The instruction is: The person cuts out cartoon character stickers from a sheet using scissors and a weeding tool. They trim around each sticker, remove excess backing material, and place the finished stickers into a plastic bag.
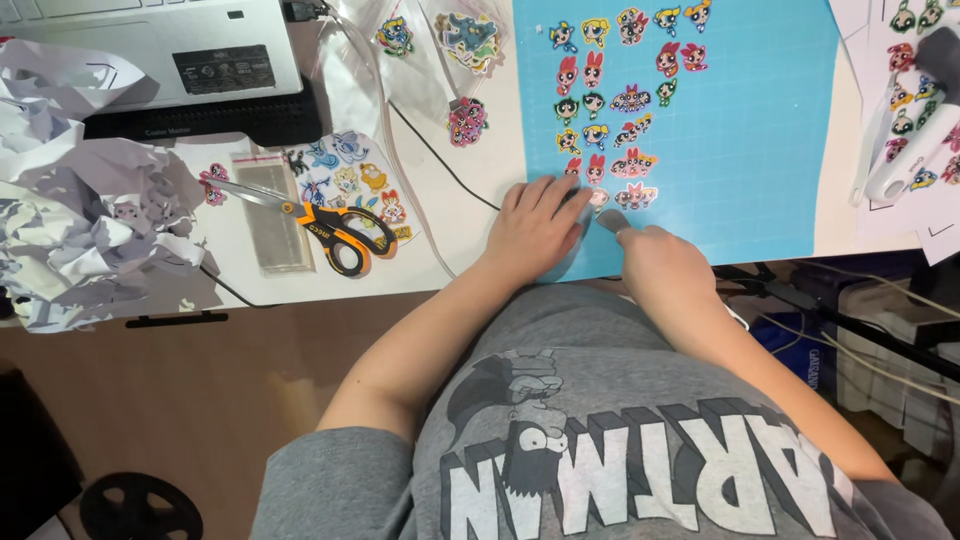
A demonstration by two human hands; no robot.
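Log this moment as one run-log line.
left hand: flat on blue cutting mat edge | right hand: gripping small blade tool | near: cartoon stickers | scissors: idle, left

The mat (760, 150) is bright sky blue with a faint pale grid; the stickers (612, 110) on it are small cartoon figures in red, yellow, green, blue and black, each edged in white; the scissors (330, 228) have black handles trimmed in orange and silver blades; the crumpled paper (70, 200) is white with grey shadows; the desk (440, 240) is off-white; the laptop (160, 40) is silver on a black stand (210, 122); the shirt (600, 430) is heather grey with white block letters and a black cartoon print; the floor (180, 390) is tan wood.
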